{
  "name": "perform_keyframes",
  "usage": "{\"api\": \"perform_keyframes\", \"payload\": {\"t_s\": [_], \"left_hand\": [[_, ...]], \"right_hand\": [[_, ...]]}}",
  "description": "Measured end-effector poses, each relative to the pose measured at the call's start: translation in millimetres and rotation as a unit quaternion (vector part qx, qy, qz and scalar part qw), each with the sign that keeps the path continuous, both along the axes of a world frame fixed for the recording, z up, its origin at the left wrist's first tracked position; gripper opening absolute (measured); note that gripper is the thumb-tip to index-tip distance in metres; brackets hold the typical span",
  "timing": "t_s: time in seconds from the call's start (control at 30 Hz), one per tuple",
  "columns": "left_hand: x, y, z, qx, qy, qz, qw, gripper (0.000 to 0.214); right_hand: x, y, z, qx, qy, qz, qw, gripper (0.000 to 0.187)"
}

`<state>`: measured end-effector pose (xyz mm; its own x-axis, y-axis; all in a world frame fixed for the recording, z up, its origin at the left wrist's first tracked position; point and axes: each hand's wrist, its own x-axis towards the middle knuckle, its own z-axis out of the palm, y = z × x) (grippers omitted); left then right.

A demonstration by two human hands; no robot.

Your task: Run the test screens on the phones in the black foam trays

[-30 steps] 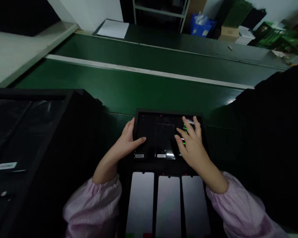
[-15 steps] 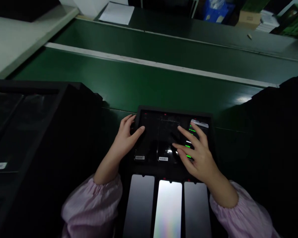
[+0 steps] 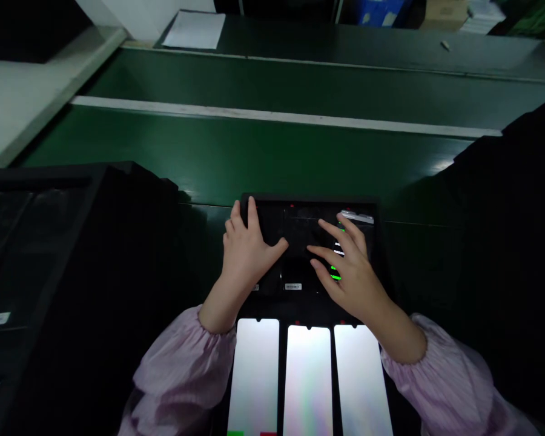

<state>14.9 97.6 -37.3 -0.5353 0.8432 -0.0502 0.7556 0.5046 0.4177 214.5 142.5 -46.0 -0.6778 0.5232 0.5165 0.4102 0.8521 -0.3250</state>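
A black tray (image 3: 372,209) lies in front of me with several dark phone screens in its far row. My left hand (image 3: 247,251) lies flat and open on the far left screen, thumb stretched toward the middle screen (image 3: 300,233). My right hand (image 3: 345,266) hovers with spread fingers over the far right screen (image 3: 340,248), which shows green text. Three lit white screens (image 3: 307,378) fill the near row between my pink sleeves.
A green conveyor belt (image 3: 263,151) with a white stripe runs across behind the tray. Black trays or boxes (image 3: 72,272) stand at my left and a dark mass (image 3: 504,254) at my right. A white sheet (image 3: 194,29) lies at the far bench.
My left hand slid from the tray's left edge onto the far left screen and flattened. My right hand stayed over the right screen. The near screens went from dim to bright white.
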Motion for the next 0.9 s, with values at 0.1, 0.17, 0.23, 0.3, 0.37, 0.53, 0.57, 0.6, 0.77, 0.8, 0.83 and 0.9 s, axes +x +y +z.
{"api": "perform_keyframes", "payload": {"t_s": [0.1,0.17,0.23,0.3,0.37,0.53,0.57,0.6,0.77,0.8,0.83,0.9], "left_hand": [[1.2,15.9,5.7,-0.018,0.022,-0.002,1.000,0.100],[-0.8,26.4,8.7,-0.031,0.027,-0.010,0.999,0.095],[-4.6,34.3,10.6,-0.048,0.026,-0.023,0.998,0.091],[-9.2,38.5,11.7,-0.066,0.022,-0.043,0.997,0.091],[-13.4,40.0,12.3,-0.082,0.017,-0.061,0.995,0.094],[-21.4,41.3,13.9,-0.130,0.005,-0.083,0.988,0.111],[-23.0,41.6,13.6,-0.136,0.003,-0.091,0.987,0.115],[-24.8,41.8,12.9,-0.139,0.004,-0.099,0.985,0.119],[-34.9,40.2,4.9,-0.139,0.028,-0.144,0.979,0.133],[-36.5,39.7,3.2,-0.139,0.031,-0.149,0.979,0.134],[-37.8,39.3,1.8,-0.138,0.034,-0.152,0.978,0.135],[-39.4,38.6,-0.2,-0.135,0.035,-0.151,0.979,0.134]], "right_hand": [[2.1,1.6,-4.4,0.016,0.021,-0.044,0.999,0.027],[3.1,2.5,-8.0,0.026,0.022,-0.094,0.995,0.031],[3.8,3.3,-11.4,0.023,0.008,-0.141,0.990,0.034],[4.3,3.7,-14.2,0.006,-0.014,-0.159,0.987,0.036],[4.7,3.6,-15.7,-0.017,-0.033,-0.153,0.988,0.037],[5.4,2.2,-14.0,-0.057,-0.060,-0.135,0.987,0.038],[5.3,2.2,-13.2,-0.064,-0.064,-0.126,0.988,0.038],[4.9,2.2,-12.4,-0.071,-0.068,-0.114,0.989,0.038],[2.0,5.1,-12.6,-0.146,-0.059,-0.063,0.986,0.035],[1.5,5.6,-13.2,-0.165,-0.044,-0.058,0.984,0.032],[1.0,5.7,-13.6,-0.180,-0.023,-0.055,0.982,0.030],[-0.9,4.1,-13.2,-0.194,0.031,-0.058,0.979,0.027]]}}
